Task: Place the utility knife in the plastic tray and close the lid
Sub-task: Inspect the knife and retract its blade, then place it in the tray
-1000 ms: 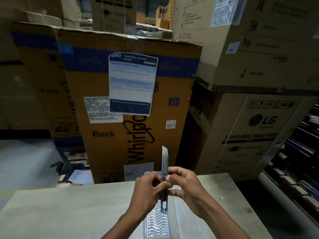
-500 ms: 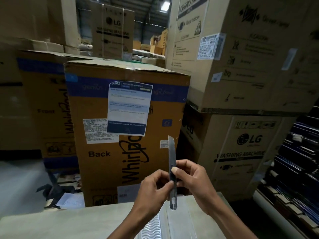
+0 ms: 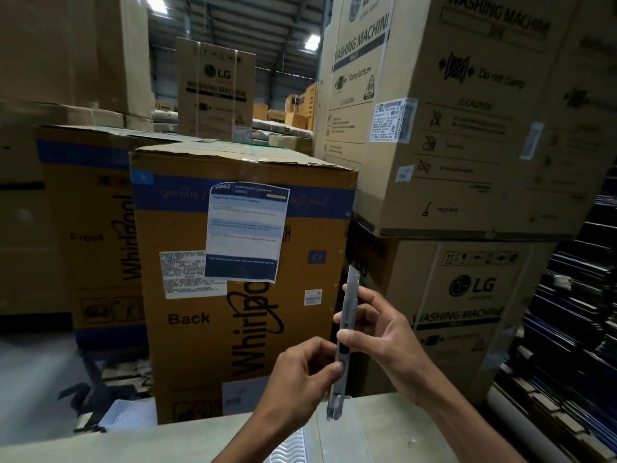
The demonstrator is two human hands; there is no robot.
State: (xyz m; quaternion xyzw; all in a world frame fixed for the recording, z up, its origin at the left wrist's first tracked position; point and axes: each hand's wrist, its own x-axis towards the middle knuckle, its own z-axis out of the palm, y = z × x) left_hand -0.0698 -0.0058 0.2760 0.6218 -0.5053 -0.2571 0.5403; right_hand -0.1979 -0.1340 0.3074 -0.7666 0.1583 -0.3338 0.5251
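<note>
Head view:
Utility knife (image 3: 347,332): held upright in the air, above the table's (image 3: 133,442) far edge, blade end up.
Left hand (image 3: 300,379): pinched on the knife's lower part.
Right hand (image 3: 384,342): wrapped around the knife's middle.
Plastic tray (image 3: 334,439): lying open on the table near its far edge; nothing is seen inside.

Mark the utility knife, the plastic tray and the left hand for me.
utility knife (image 3: 349,324): head view, mid metal body, held upright.
plastic tray (image 3: 337,439): head view, clear panel beside the ribbed section.
left hand (image 3: 293,382): head view, back of the hand.
</note>
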